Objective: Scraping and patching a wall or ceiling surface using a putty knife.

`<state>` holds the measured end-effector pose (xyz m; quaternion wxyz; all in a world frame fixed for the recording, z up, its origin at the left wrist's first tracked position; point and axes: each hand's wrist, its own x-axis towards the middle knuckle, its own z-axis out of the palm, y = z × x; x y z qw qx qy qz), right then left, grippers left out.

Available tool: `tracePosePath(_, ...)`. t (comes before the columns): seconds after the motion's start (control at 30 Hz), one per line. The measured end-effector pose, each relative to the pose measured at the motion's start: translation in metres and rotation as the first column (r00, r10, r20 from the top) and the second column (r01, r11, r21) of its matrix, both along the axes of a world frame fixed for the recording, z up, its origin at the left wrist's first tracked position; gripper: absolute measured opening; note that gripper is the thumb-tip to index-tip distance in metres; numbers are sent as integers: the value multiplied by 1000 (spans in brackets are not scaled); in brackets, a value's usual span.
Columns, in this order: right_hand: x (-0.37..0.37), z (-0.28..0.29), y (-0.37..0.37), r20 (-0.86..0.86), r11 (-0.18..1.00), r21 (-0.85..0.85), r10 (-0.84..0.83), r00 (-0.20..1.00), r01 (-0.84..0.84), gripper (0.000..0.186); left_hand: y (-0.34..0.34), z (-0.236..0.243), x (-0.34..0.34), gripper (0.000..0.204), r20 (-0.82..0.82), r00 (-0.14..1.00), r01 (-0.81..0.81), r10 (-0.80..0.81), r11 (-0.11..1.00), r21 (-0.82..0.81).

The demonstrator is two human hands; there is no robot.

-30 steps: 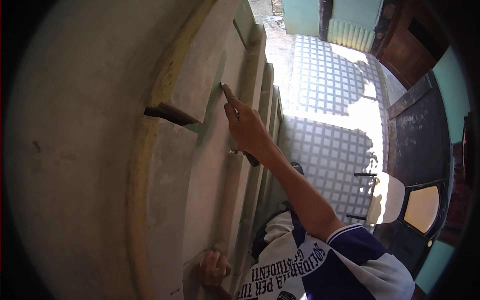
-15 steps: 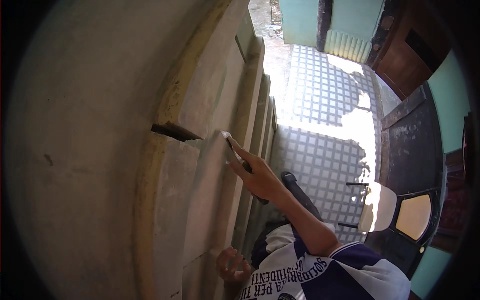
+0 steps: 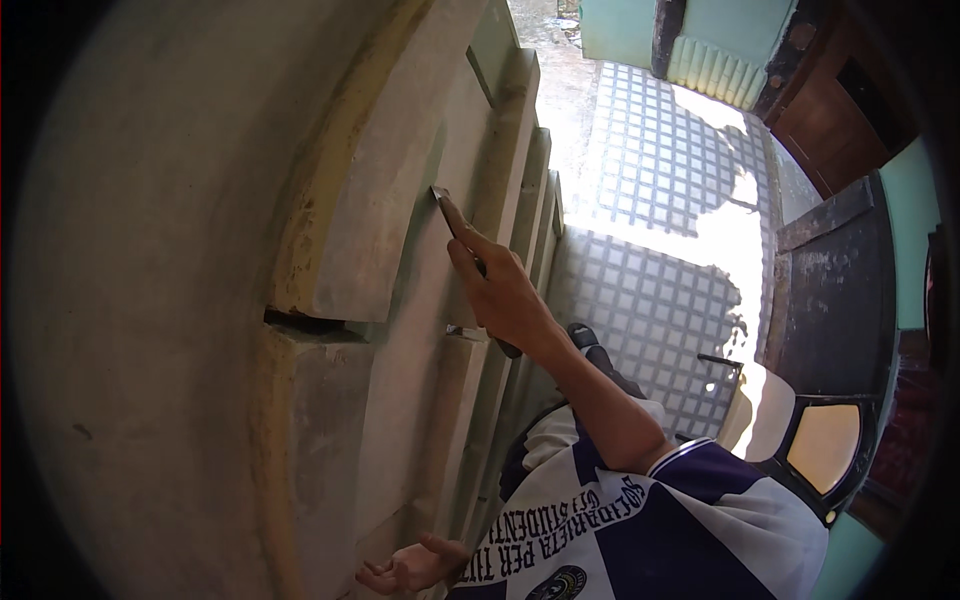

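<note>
My right hand (image 3: 505, 295) is wrapped round a putty knife (image 3: 441, 203). Its thin metal blade points up and left, and the dark handle end shows below my palm. The blade tip meets the pale, stepped concrete face (image 3: 420, 290), beside a greenish patch. Below and to the left, my left hand (image 3: 405, 570) is held near the lower part of the same face. Its fingers are apart and slightly bent, with nothing visible in them.
A thick concrete ledge (image 3: 345, 240) with a yellowed edge runs along the left, broken by a dark gap (image 3: 310, 323). More stepped ledges (image 3: 525, 170) lie to its right. Beyond are a sunlit tiled floor (image 3: 640, 250), a chair (image 3: 822, 445) and a brown door (image 3: 835, 120).
My right hand has moved up along the concrete with the putty knife. My left hand has shifted left and down, and its fingers have spread. The whole view has shifted slightly.
</note>
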<state>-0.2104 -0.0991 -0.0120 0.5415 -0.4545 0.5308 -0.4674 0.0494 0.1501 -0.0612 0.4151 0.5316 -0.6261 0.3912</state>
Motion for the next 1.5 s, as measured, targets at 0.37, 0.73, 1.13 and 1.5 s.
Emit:
tracePosePath(0.37,-3,-6,5,-91,997,54,57,994,-53,52,-21,-27,14,136,343,831,-539,438,788,299)
tracePosePath(0.73,5,-18,-38,-104,974,-187,-151,983,130,52,-24,-7,28,126,228,941,-331,249,813,479)
tracePosePath(1.13,4,-30,-26,-89,969,-191,-178,980,159,48,-16,9,19,124,455,863,-449,222,751,484)
tracePosePath(1.5,6,-29,-23,-37,975,-184,-138,990,129,48,-16,6,20,114,358,917,-355,177,770,530)
